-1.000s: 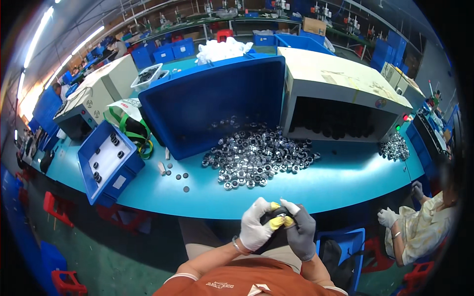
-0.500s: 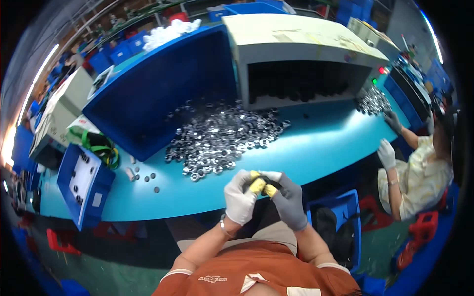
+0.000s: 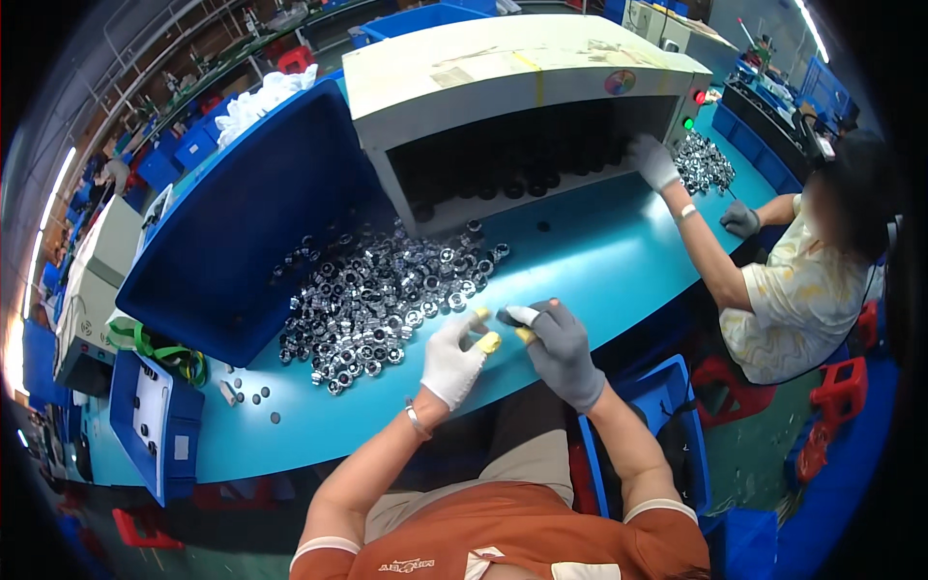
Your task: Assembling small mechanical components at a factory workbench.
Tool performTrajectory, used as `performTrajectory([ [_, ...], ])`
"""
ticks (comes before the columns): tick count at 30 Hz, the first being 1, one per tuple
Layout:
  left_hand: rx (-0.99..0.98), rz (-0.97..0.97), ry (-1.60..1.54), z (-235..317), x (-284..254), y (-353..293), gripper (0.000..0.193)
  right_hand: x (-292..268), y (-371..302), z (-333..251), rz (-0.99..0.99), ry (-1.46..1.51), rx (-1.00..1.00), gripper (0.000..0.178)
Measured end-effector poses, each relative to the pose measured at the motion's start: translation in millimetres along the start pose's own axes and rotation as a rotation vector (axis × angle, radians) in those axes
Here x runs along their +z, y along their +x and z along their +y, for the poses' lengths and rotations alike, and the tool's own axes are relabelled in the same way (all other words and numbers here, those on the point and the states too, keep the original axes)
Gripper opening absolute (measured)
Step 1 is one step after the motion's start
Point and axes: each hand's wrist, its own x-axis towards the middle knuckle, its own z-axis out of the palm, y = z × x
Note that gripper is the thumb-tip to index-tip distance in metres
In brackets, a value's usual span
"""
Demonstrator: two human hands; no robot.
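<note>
My left hand (image 3: 454, 362), in a white glove with yellow fingertips, is above the front of the turquoise table (image 3: 319, 425). Its thumb and forefinger are apart with nothing visible between them. Beside it, my right hand (image 3: 565, 353), in a grey glove with pale and yellow fingertips, pinches a small dark part (image 3: 504, 316). The part is mostly covered by the fingers, so its exact kind cannot be told. Just beyond my hands spreads a heap of shiny silver-and-black round parts (image 3: 387, 295), spilling from a tipped blue bin (image 3: 227, 227).
A cream housing (image 3: 522, 63) has black round parts in its dark opening. At the right, a co-worker's gloved hand (image 3: 653, 162) is at that opening, near another shiny pile (image 3: 704, 164). A blue tray (image 3: 184, 425) stands left; a blue crate (image 3: 691, 464) sits by my right arm.
My hands have drawn apart; the left has let go of the dark part, which stays with the right. The view has shifted, and the co-worker's hand has reached to the housing.
</note>
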Motion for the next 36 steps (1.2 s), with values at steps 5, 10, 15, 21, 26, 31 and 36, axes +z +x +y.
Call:
performTrajectory([
  [5, 0.1, -0.056, 0.208, 0.3, 4.2, 15.5, 0.036, -1.3, 0.6, 10.8, -0.183, -0.114, -0.131, 0.029],
  [10, 0.227, -0.083, 0.4, -5.5, 9.6, 18.7, 0.037, -8.7, 10.9, 14.4, -0.175, 0.182, 0.212, 0.027],
  [15, 0.528, -0.08, 0.538, -9.7, 13.5, 19.9, 0.02, -4.8, 29.5, 40.9, -0.377, 0.097, 0.235, 0.02],
  [21, 0.657, -0.17, 0.664, -9.0, 12.3, 12.3, 0.013, -12.9, 47.7, 34.2, -0.533, 0.046, 0.151, 0.013],
  [26, 0.645, -0.183, 0.666, -11.1, 11.0, 13.4, 0.011, -12.9, 64.7, 27.2, -0.669, -0.067, 0.187, 0.01],
  [31, 0.655, -0.175, 0.62, -14.5, 12.0, 18.0, 0.011, -6.4, 72.5, 38.5, -0.738, 0.014, 0.309, 0.009],
  [36, 0.661, -0.168, 0.581, -16.3, 11.2, 23.4, 0.009, -3.7, 88.2, 40.5, -0.85, 0.088, 0.538, 0.011],
])
